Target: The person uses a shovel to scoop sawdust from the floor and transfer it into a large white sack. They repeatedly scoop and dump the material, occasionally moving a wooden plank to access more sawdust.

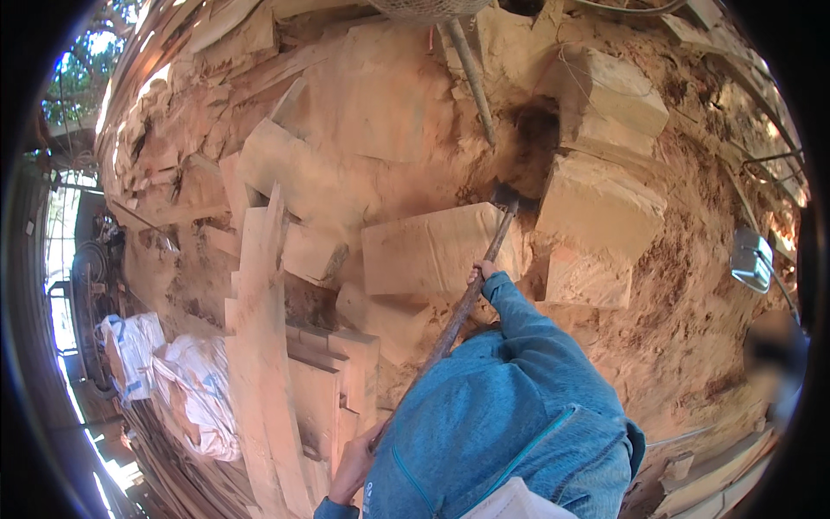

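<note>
Both my hands grip a long-handled tool with a worn wooden shaft (458, 318) and a dark metal head, like a hoe. My right hand (481, 271) is closed round the upper shaft, the arm in a blue sleeve stretched forward. Lower left, beside my blue jacket, my left hand (353, 465) is closed round the rear part of the shaft. The dark head (504, 195) is at the corner of a long pale block (432, 246), beside a gap in the soil. Its exact shape is hard to make out. Right of it lies a large rough block (601, 203).
More pale blocks (618, 95) lie across the dusty ground. Long planks (259, 346) stretch along my left, with white sacks (203, 389) beyond them. A pole (471, 82) slants down from the top. At the right is a small framed panel on a rod (750, 259).
</note>
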### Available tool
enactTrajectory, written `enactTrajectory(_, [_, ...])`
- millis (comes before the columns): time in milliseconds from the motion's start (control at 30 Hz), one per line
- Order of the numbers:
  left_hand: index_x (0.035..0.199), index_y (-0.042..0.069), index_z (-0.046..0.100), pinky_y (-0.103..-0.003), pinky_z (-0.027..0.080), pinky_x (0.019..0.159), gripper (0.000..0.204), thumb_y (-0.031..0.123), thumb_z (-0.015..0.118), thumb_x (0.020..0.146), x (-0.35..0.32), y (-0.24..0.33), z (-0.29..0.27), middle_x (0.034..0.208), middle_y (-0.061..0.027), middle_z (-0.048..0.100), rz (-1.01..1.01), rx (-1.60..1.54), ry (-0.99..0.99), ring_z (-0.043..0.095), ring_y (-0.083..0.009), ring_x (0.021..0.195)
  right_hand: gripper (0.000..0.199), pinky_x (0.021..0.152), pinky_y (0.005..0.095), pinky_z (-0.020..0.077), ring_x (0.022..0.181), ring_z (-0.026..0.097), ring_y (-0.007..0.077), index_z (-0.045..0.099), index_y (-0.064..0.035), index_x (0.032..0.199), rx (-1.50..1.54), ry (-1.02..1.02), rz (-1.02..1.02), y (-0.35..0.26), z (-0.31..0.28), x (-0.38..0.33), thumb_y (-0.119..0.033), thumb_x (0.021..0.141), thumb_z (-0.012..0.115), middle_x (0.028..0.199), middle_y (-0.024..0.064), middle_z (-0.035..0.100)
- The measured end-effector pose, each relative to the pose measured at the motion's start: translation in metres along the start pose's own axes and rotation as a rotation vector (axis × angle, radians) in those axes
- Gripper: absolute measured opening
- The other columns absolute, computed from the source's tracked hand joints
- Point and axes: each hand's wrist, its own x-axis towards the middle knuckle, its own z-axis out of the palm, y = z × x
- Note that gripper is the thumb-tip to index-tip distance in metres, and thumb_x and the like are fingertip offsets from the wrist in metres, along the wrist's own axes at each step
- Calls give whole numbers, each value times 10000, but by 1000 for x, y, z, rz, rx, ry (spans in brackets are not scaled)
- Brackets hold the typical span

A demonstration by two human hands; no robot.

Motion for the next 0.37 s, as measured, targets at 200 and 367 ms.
enactTrajectory(200, [1307,118,545,-300,487,752,504,133,665,819,-11,28,12,980,-183,689,7,88,57,661,-166,883,267,454,361,390,451,389,194,411,-106,684,-63,90,31,-4,-4,9,-230,909,486,516,25,349])
enactTrajectory(367, [1363,153,487,-326,499,752,557,170,643,829,-17,-43,12,1004,-220,677,46,195,65,676,-286,946,272,452,361,378,449,380,189,416,-114,683,-82,22,0,6,-16,12,-244,912,483,516,21,348])
